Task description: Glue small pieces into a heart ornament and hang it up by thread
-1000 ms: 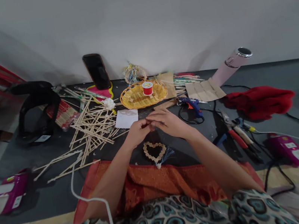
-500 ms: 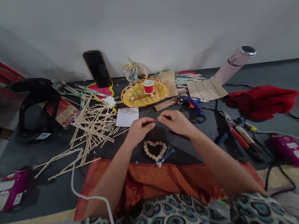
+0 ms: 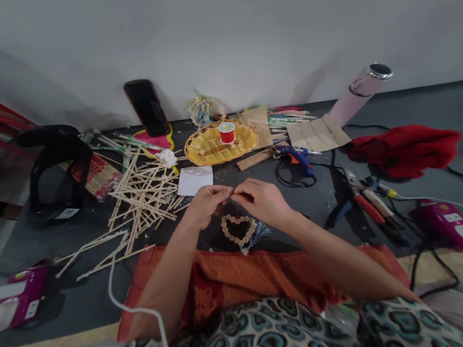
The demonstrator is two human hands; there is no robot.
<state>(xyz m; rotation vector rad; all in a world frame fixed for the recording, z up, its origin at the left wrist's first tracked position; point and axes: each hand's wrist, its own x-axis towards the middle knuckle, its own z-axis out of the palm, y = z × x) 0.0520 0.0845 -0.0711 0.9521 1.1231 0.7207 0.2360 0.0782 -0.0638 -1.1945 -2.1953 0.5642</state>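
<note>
Just above a heart-shaped ornament [image 3: 229, 234], my left hand [image 3: 208, 203] and my right hand [image 3: 260, 198] meet with their fingertips pinched. A thin red thread [image 3: 237, 215] runs from between the fingertips down to the top of the heart. The ornament is made of small pale pieces and has a blue tassel [image 3: 259, 233] at its lower right. It lies on the dark table in front of the orange cloth [image 3: 239, 275]. Exactly how the thread lies in the fingers is too small to make out.
A yellow basket [image 3: 202, 157] with a red thread spool [image 3: 227, 133] stands behind my hands. Wooden sticks [image 3: 142, 193] are heaped at left. A blue glue gun [image 3: 297, 160], pliers [image 3: 365, 199], a red cloth [image 3: 408, 150] and a pink flask [image 3: 357, 96] are at right. A phone [image 3: 147, 107] leans on the wall.
My hands have shifted slightly left and closer together, the right one turning so its fingertips meet the left's. The heart ornament stays in about the same place.
</note>
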